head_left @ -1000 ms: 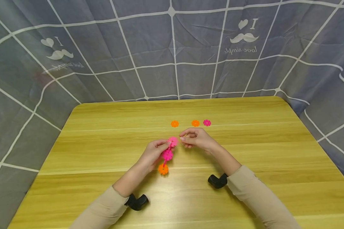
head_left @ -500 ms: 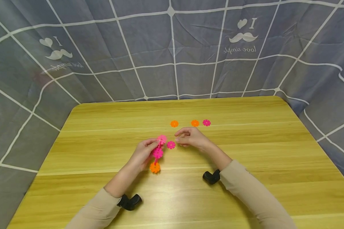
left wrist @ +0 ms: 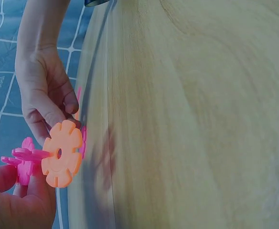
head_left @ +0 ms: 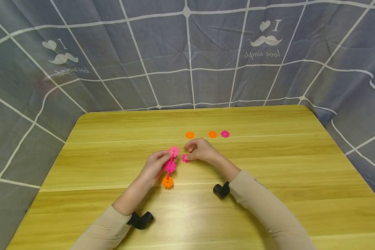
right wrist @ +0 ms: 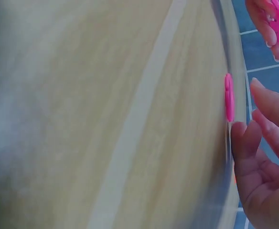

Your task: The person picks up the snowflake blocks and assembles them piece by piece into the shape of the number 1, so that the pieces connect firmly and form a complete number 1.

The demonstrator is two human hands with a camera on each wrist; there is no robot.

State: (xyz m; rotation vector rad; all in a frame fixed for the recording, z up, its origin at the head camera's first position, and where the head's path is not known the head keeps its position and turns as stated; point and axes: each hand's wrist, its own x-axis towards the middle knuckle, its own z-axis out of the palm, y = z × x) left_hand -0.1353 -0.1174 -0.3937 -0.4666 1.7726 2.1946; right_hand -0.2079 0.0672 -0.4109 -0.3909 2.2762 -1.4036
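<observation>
My left hand (head_left: 153, 167) pinches a chain of interlocking snowflake discs near its upper end. A light pink disc (head_left: 174, 151) tops this chain, a magenta disc (head_left: 170, 166) sits mid-chain, and an orange disc (head_left: 167, 182) hangs lowest. In the left wrist view the orange disc (left wrist: 63, 164) faces the camera. One loose magenta disc (head_left: 184, 158) lies on the table between the hands. My right hand (head_left: 201, 150) is right beside it, thumb overlapping its edge in the head view. From the right wrist, that loose disc (right wrist: 229, 98) shows edge-on just past the parted fingers.
Farther back on the wooden table (head_left: 112, 152) lie two orange discs (head_left: 190, 135) (head_left: 212, 134) and one magenta disc (head_left: 225, 134). Black wrist mounts (head_left: 140, 220) stick out below both sleeves. A grey grid-patterned curtain (head_left: 168, 45) encloses the table's back and sides.
My left hand has shifted left with the chain, and the loose magenta disc beside it has come into view on the table. My right hand has moved left to that disc.
</observation>
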